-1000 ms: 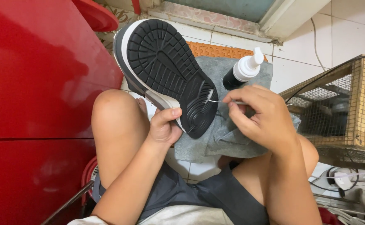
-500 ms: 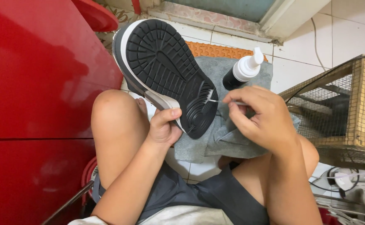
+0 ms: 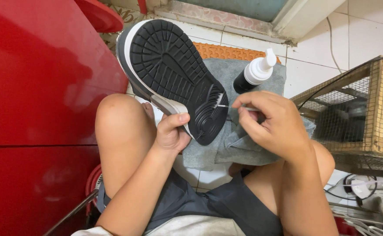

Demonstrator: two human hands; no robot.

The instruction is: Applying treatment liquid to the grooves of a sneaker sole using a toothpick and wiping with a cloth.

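My left hand [image 3: 172, 131] grips a shoe [image 3: 174, 74] by its side, with the black ridged sole turned up toward me and a white midsole edge showing. My right hand [image 3: 273, 124] pinches a thin white stick [image 3: 223, 105] whose tip touches the sole near its lower right edge. Both hands are above my bare knees. A grey cloth [image 3: 235, 144] lies on the floor beneath them.
A black bottle with a white pump top [image 3: 255, 73] stands on the cloth behind my right hand. A red cabinet [image 3: 38, 100] fills the left. A wire and wood cage [image 3: 357, 113] stands at the right, with cables below it. An orange mat [image 3: 226, 51] lies by the doorstep.
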